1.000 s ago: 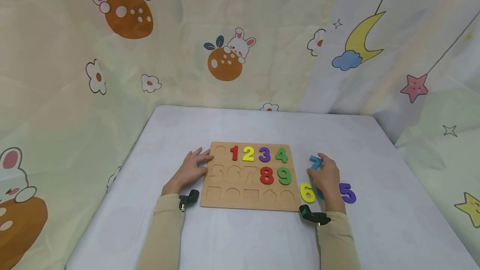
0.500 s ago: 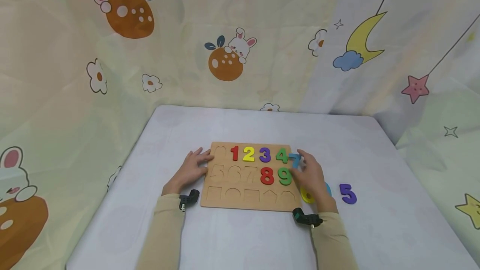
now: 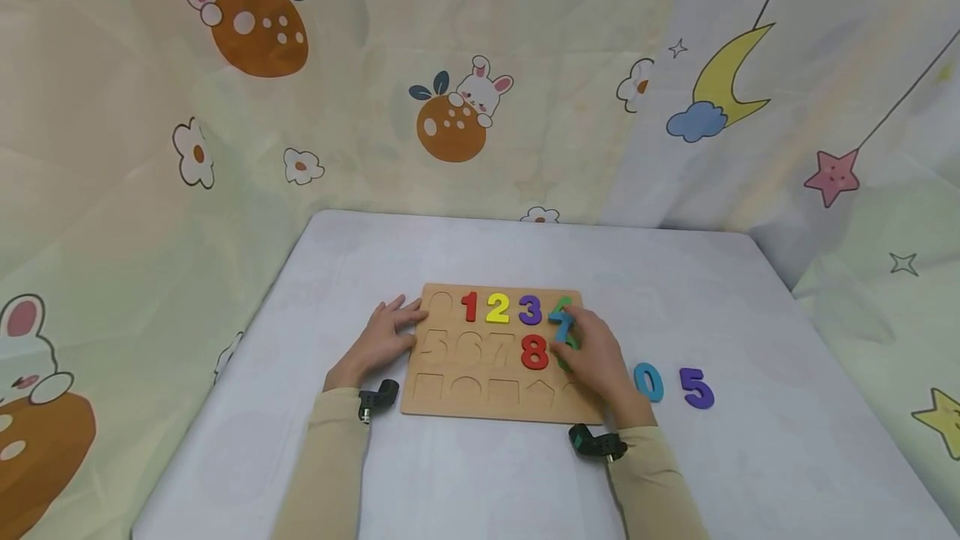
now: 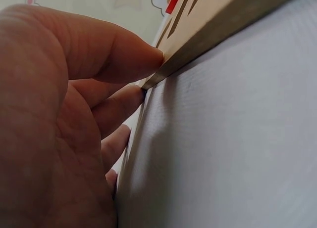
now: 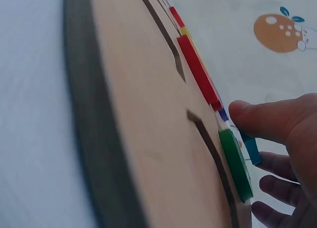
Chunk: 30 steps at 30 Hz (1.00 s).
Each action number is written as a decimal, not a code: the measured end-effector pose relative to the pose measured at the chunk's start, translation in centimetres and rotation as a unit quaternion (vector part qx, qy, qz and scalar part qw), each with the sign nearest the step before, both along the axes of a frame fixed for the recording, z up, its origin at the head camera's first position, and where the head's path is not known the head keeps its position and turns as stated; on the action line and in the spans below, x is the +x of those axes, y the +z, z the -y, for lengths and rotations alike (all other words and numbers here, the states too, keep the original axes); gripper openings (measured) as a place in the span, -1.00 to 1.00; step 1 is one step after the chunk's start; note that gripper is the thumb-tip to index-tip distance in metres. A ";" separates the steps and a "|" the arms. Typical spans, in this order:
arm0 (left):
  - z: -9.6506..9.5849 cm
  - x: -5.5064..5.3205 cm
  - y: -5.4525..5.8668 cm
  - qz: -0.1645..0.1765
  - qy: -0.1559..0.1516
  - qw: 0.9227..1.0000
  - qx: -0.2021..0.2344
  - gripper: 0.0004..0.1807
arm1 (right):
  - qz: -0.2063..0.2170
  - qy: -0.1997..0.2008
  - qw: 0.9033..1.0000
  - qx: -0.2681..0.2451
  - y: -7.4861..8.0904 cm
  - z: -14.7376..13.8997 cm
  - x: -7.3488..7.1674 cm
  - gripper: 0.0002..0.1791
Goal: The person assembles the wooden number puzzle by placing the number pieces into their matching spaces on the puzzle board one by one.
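Observation:
My right hand [image 3: 600,361] pinches a blue number 7 [image 3: 558,322] between thumb and fingers, above the right side of a wooden number puzzle board [image 3: 450,403]. The 7 partly covers the green 4 [image 3: 562,303]. A green 9 [image 5: 236,163] lies under the hand in the right wrist view. My left hand [image 3: 382,337] touches the board's left edge, its thumb [image 4: 141,60] against the rim. On the board sit a red 1 [image 3: 468,307], yellow 2 [image 3: 497,308], purple 3 [image 3: 529,309] and red 8 [image 3: 534,352]. Several outlined recesses show bare wood.
A light blue 0 [image 3: 648,382] and a purple 5 [image 3: 697,388] lie on the white table [image 3: 757,440], right of the board. A printed cloth [image 3: 360,90] hangs behind the table. A dark camera is strapped to each wrist.
My right hand has carried the blue 7 leftward from beside the board to above its right side. The 0 has come into view, and the yellow 6 is now hidden. My left hand stays put.

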<state>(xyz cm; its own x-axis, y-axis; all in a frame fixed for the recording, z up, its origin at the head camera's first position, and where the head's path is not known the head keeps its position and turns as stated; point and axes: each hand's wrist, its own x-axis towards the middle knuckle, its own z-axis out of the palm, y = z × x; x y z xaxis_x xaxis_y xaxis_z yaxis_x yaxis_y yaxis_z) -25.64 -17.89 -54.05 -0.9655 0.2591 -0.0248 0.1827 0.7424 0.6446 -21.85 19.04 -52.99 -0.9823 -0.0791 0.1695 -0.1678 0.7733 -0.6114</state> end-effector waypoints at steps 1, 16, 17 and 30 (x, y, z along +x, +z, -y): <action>0.0 0.0 0.0 0.000 0.000 1.000 0.000 -0.44 | -0.003 0.003 1.000 0.001 0.0 0.2 0.0 -0.25; 0.1 0.1 -0.2 -0.027 -0.014 1.000 -0.005 -0.43 | -0.037 0.042 0.998 0.025 0.0 3.1 0.8 -0.27; 0.0 0.1 -0.2 -0.024 -0.014 1.000 -0.004 -0.44 | -0.040 0.046 0.998 0.027 0.0 3.4 0.9 -0.27; -0.1 0.2 0.0 -0.021 0.000 1.000 -0.001 -0.44 | -0.037 0.082 0.995 0.048 0.0 6.3 1.6 -0.26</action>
